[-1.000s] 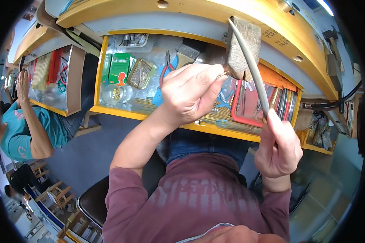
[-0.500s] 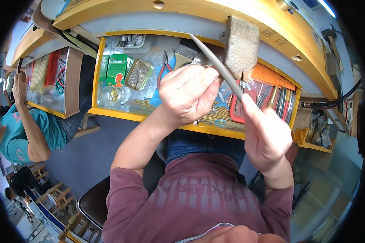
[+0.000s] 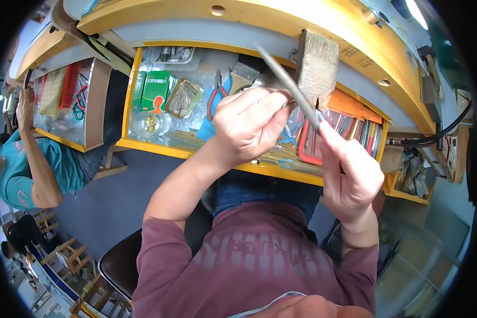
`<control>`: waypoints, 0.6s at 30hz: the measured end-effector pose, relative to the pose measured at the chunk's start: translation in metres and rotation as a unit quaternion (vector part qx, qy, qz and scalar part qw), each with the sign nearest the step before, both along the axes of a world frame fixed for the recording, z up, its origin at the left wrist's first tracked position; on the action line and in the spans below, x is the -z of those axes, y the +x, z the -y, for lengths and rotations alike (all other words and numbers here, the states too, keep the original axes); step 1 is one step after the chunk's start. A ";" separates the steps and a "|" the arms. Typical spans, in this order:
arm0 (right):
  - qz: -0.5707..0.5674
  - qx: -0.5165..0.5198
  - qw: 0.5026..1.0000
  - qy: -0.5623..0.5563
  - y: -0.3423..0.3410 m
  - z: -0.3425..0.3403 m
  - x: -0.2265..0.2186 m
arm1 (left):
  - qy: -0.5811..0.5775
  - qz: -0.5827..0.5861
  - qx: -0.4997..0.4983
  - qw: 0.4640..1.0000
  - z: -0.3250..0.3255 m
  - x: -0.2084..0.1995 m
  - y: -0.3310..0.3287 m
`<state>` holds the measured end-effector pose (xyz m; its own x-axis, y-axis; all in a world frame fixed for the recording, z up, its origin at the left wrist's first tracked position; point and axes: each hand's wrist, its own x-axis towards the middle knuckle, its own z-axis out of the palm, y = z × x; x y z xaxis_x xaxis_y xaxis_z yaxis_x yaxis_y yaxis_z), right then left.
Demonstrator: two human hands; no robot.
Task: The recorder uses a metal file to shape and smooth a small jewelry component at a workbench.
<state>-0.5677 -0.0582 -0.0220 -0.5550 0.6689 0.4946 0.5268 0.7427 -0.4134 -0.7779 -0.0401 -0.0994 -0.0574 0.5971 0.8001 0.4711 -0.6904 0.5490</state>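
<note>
My right hand [image 3: 355, 172] is closed round the lower end of a long grey metal file [image 3: 285, 78], its index finger stretched along it. The file slants up and to the left, passing just left of a worn wooden bench pin [image 3: 318, 61] that juts from the bench edge. Beside the file, my left hand [image 3: 249, 124] is closed in a pinch, thumb against fingers. Something tiny seems to show at its fingertips, too small to name. The fingertips lie close to the file; whether they touch it I cannot tell.
Below my hands is an open yellow-edged drawer [image 3: 159, 150] with red-handled pliers [image 3: 215, 93], a green box [image 3: 155, 90], a clear tray of thin metal pieces [image 3: 184, 98] and several slim tools [image 3: 367, 135]. At the left a person in teal [image 3: 42, 164] sits by another drawer.
The whole view has shifted slightly. My right hand and the file have moved a little relative to the left fingertips; both hands keep their grip.
</note>
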 end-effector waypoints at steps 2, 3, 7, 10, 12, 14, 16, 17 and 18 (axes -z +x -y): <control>-0.091 0.009 0.995 0.037 -0.001 0.004 0.002 | 0.016 0.041 0.025 0.999 0.000 0.000 0.001; -0.133 0.023 0.989 0.061 0.007 0.011 0.006 | 0.014 0.071 0.044 0.996 0.002 -0.001 0.005; -0.086 0.030 0.995 -0.033 0.025 0.001 0.024 | -0.152 0.185 0.149 0.959 0.026 -0.011 0.003; -0.167 0.049 0.981 -0.091 0.029 0.009 0.029 | -0.272 0.394 0.251 0.841 0.039 -0.017 0.004; -0.194 0.043 0.972 -0.123 0.030 0.012 0.031 | -0.312 0.493 0.308 0.751 0.039 -0.016 0.000; -0.254 0.037 0.946 -0.199 0.028 0.014 0.032 | -0.317 0.478 0.316 0.755 0.038 -0.016 0.002; -0.304 0.031 0.914 -0.267 0.024 0.020 0.025 | -0.357 0.497 0.337 0.716 0.038 -0.019 0.005; -0.350 0.023 0.874 -0.335 0.022 0.022 0.022 | -0.356 0.497 0.354 0.708 0.039 -0.018 0.006; -0.352 0.023 0.874 -0.335 0.021 0.023 0.021 | -0.357 0.495 0.354 0.709 0.041 -0.017 0.008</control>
<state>-0.5467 -0.0816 -0.0431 -0.2360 0.9525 0.1922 -0.0105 0.1953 -0.9807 -0.7697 -0.0811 -0.0824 0.1363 0.9891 0.0562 -0.7146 0.0588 0.6970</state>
